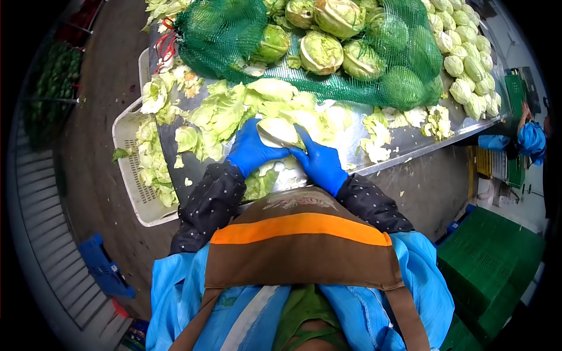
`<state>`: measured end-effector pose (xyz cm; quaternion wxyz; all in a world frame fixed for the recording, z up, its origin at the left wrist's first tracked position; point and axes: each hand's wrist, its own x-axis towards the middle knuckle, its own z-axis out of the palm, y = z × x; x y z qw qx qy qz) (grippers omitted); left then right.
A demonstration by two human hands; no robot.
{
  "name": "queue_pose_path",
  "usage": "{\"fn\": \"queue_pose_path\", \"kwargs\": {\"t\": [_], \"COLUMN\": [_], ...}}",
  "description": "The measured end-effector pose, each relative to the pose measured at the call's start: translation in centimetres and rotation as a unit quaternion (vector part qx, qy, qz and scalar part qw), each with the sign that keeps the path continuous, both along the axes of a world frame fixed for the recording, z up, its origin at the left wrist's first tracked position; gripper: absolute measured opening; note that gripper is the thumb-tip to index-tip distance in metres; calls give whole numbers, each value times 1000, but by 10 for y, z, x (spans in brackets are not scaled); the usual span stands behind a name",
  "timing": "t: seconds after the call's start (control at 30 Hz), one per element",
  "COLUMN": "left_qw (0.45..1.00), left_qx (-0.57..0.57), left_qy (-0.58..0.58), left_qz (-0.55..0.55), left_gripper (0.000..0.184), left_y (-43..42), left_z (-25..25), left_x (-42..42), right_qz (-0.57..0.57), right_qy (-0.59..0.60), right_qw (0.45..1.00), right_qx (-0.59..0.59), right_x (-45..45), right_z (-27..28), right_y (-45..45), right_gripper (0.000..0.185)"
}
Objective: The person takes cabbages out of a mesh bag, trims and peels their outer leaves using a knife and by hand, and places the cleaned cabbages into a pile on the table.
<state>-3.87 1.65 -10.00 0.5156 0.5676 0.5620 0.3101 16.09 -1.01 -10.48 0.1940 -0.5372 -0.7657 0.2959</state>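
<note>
Both my hands wear blue gloves and meet over the near edge of the metal table point(404, 153). A small pale cabbage point(277, 132) sits between them. My left hand point(253, 149) is closed round its left side. My right hand point(319, 159) touches its right side with the fingers, the thumb near my left thumb. Loose cabbage leaves point(216, 117) lie beneath and around both hands. Beyond them a green mesh bag point(219, 38) is spread open, with whole cabbages point(321, 52) on and inside it.
A white basket point(136, 202) with leaves hangs at the table's left side. Trimmed cabbages point(473, 67) are piled at the back right. Green crates point(489, 257) stand at the lower right. Another person point(530, 140) in blue is at the far right.
</note>
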Motion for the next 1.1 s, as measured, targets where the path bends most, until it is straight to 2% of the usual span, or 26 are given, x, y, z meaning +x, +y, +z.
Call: {"fn": "queue_pose_path", "kwargs": {"t": [0.07, 0.1, 0.2, 0.23, 0.27, 0.3, 0.33, 0.37, 0.4, 0.47, 0.53, 0.67, 0.7, 0.73, 0.8, 0.83, 0.9, 0.93, 1.03, 1.07, 1.1], "left_qw": [998, 999, 994, 996, 995, 996, 998, 996, 993, 996, 995, 998, 993, 993, 990, 995, 996, 996, 999, 999, 998], "left_qx": [3, -12, -89, -88, -86, -70, -50, -58, -66, -86, -85, -35, -64, -76, -104, -79, -75, -75, -23, -4, -27], "left_qy": [40, 23, -66, -9, 48, 42, 38, 65, 94, 23, -44, 21, -71, -77, -86, -52, -54, -56, -10, 35, 31], "left_qz": [43, 45, -24, -2, 21, 20, 19, 21, 19, 24, 29, 56, 64, 51, 30, -20, -5, 2, 44, 37, 45], "left_gripper": [61, 69, 82, 90, 97, 101, 105, 107, 110, 106, 104, 86, 80, 78, 74, 70, 73, 75, 90, 100, 104], "left_y": [-1, 1, 8, 5, 1, -5, -9, -8, -7, -4, -3, -1, 0, 4, 9, 13, 9, 6, -2, -4, -3], "left_z": [-11, -9, 21, 14, 4, -10, -21, -20, -17, -13, -17, -18, -3, -2, 2, 6, -8, -14, -6, -35, -32], "left_x": [0, 0, 0, -3, -7, -8, -8, -7, -7, -8, -10, -1, 0, 1, -1, 1, -2, -2, 1, 0, -1], "right_qz": [-40, -32, -16, -10, -60, -87, -113, -70, -35, -3, 33, 8, -7, -29, -21, -14, 3, -24, -93, -77, -68], "right_qy": [0, -24, -27, -42, -36, -13, 11, 7, 21, 49, -5, -47, -53, -49, -31, -35, -43, -22, 40, 25, 14], "right_qw": [999, 999, 998, 999, 995, 993, 990, 995, 999, 999, 999, 999, 998, 997, 999, 999, 999, 999, 995, 997, 997], "right_qx": [2, -16, 57, 25, -65, -76, -84, -70, -1, 6, 16, -16, -28, -53, -26, -19, -5, -11, -7, -18, -33], "right_x": [-11, -12, -7, -3, -1, -2, -6, -16, -21, -15, -4, -8, -13, -17, -13, -9, -2, -6, -21, -20, -19], "right_z": [-10, -8, -6, -1, 4, 0, -4, 9, 6, 13, 15, 8, 2, 0, -1, 0, 4, 1, -22, -19, -15], "right_y": [1, 3, 2, 2, 7, 17, 25, 23, 19, 13, 11, 13, 12, 12, 12, 12, 11, 10, 23, 29, 31], "right_gripper": [60, 59, 58, 56, 51, 49, 47, 45, 47, 51, 55, 62, 64, 64, 64, 62, 59, 57, 51, 51, 50]}}
